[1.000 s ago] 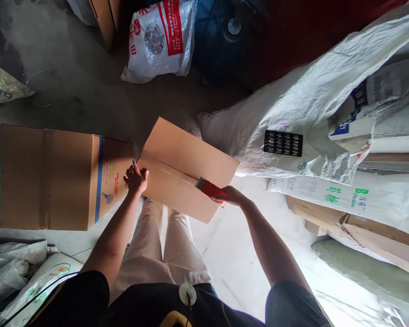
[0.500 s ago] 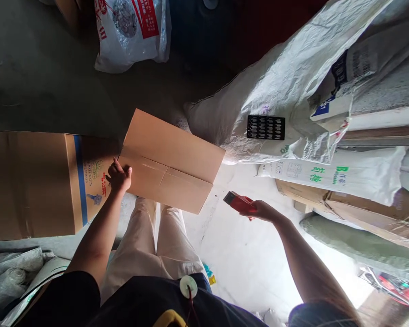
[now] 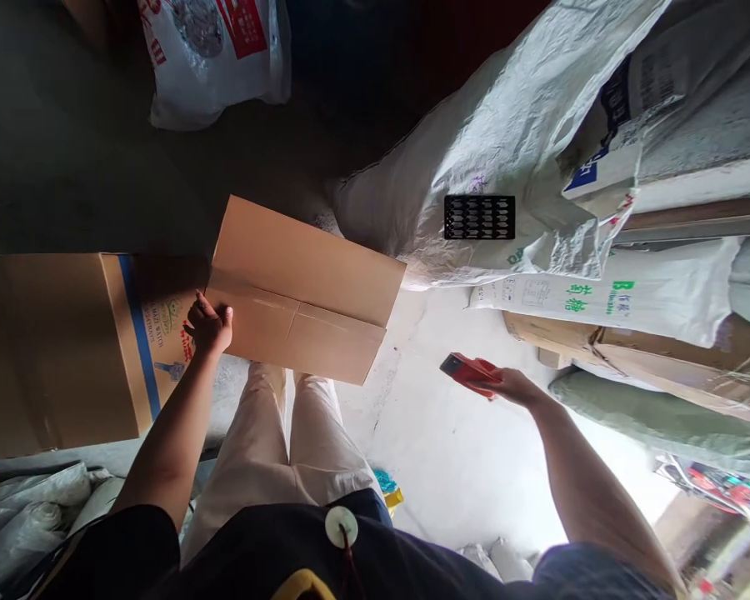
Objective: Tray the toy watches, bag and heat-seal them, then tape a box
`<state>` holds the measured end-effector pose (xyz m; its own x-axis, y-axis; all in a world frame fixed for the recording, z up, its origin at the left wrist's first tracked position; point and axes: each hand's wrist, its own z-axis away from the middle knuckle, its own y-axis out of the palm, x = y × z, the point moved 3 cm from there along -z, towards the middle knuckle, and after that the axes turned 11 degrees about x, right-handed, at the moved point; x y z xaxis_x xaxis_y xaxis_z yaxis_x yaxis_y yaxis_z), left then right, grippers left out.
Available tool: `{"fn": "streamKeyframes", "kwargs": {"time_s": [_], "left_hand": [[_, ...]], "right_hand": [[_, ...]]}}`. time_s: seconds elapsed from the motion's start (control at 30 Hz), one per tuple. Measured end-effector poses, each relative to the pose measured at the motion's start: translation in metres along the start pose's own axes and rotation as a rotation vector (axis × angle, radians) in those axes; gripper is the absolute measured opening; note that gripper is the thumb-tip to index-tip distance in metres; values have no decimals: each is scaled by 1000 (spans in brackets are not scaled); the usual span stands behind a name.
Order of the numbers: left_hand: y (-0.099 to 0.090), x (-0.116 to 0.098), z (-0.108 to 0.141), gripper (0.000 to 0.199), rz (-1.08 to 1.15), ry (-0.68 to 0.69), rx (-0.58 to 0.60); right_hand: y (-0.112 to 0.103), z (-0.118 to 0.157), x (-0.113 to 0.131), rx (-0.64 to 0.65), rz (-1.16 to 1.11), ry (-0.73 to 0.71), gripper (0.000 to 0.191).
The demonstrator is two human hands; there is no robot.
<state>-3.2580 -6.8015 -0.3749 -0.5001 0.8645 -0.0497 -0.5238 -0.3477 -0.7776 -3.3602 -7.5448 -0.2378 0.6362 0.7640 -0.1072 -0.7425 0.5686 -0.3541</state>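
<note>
A brown cardboard box (image 3: 306, 287) stands tilted before my legs, a lengthwise seam and a short crosswise line showing on its upper face. At its left edge, my left hand (image 3: 210, 325) grips it; some fingers are hidden and the thumb sticks up. Out to the right, over the pale floor, my right hand (image 3: 512, 385) is closed around a red tape dispenser (image 3: 472, 372) with a dark front end. The dispenser points left and is apart from the box.
A large printed carton (image 3: 56, 350) lies at left. White woven sacks (image 3: 406, 200) stand at upper right, with a black slotted tray (image 3: 479, 217) against one. Further right are a sugar-white printed bag (image 3: 606, 292) and a long carton (image 3: 650, 358). A plastic bag (image 3: 218, 67) sits at the top.
My right hand has moved right with the tape dispenser, farther from the box. My left hand stays at the box's left edge. The whole view has shifted slightly.
</note>
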Motion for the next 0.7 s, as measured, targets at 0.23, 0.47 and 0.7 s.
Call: {"fn": "streamKeyframes", "kwargs": {"time_s": [0.23, 0.47, 0.7], "left_hand": [[-6, -5, 2, 98, -5, 0, 21], [-10, -9, 6, 99, -10, -5, 31], [-8, -10, 6, 99, -5, -13, 10]], "right_hand": [[26, -39, 53, 71, 256, -12, 44], [68, -100, 133, 72, 328, 38, 58], [94, -132, 220, 90, 210, -39, 37]]}}
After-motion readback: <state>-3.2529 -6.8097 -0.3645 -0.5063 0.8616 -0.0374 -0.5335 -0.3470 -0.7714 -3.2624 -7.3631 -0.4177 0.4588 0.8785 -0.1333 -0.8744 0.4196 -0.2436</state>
